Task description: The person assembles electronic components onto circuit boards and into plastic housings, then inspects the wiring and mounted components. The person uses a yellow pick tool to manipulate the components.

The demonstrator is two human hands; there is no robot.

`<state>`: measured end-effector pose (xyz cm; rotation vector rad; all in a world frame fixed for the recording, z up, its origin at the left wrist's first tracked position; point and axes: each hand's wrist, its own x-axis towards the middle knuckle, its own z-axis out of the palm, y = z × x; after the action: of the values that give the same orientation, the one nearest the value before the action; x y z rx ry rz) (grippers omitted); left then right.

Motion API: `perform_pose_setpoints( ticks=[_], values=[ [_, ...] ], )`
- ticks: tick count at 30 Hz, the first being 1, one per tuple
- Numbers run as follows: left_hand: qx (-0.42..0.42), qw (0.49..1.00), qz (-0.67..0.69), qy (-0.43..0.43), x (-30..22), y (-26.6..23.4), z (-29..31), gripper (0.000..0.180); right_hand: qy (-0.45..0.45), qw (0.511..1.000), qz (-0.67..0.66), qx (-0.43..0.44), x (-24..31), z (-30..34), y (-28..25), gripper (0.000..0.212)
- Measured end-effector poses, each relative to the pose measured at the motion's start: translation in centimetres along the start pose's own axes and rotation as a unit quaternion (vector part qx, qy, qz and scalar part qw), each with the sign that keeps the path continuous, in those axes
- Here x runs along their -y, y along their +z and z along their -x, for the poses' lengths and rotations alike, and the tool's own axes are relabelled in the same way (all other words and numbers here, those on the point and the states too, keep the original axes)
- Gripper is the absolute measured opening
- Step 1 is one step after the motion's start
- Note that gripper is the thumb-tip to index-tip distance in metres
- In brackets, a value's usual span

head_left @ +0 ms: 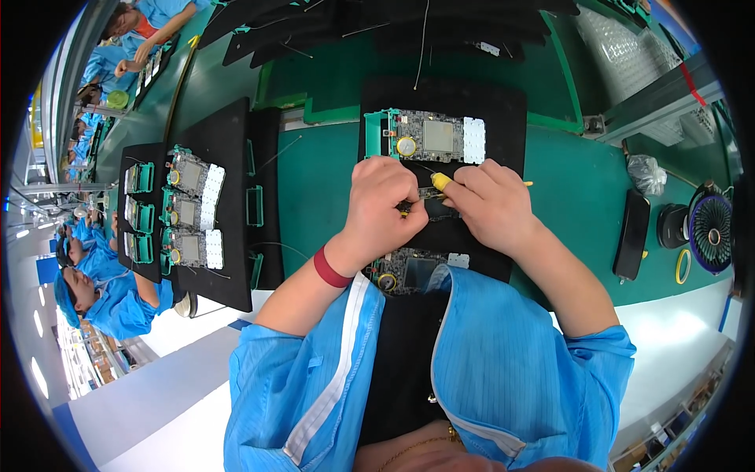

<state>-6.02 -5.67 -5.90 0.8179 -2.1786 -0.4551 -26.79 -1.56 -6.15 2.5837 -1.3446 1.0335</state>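
My left hand (pixel 385 200) is closed, thumb and fingers pinched at a mostly covered circuit board (pixel 429 193) in the middle of a black foam mat (pixel 503 106). Opposite it, my right hand (pixel 495 206) is closed too, a yellow finger cover on one fingertip. A thin yellow tip (pixel 528 183) sticks out past that hand's far side; the rest of it is hidden. Beyond the hands lies a circuit board (pixel 436 135) with a round yellow part, a metal shield, a white panel and a green plastic frame (pixel 379 134). A similar board (pixel 417 271) lies nearer my body, partly covered.
Another black mat (pixel 232 157) at left carries several boards with green frames. On the green table (pixel 566 228) at right are a dark phone-like slab (pixel 631 236), a small fan (pixel 712 228), a yellow tape roll (pixel 683 266) and a plastic bag (pixel 646 175). Co-workers in blue sit at left.
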Motion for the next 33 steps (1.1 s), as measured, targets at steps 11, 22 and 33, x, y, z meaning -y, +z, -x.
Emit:
perform_pose_setpoints(
  ticks=[11, 22, 33],
  values=[
    [0.003, 1.000, 0.001, -0.008, 0.3, 0.2, 0.0, 0.024, 0.109, 0.986, -0.120, 0.026, 0.4, -1.8, -0.2, 0.011],
    [-0.007, 1.000, 0.027, 0.006, 0.2, 0.1, 0.0, 0.022, 0.088, 0.991, -0.094, 0.024, 0.6, -0.6, -0.4, 0.018],
    [0.049, 0.998, 0.020, -0.018, 0.2, -1.3, 0.1, 0.019, 0.117, 0.988, -0.092, 0.033, 1.2, -1.1, 0.1, 0.016]
  ],
)
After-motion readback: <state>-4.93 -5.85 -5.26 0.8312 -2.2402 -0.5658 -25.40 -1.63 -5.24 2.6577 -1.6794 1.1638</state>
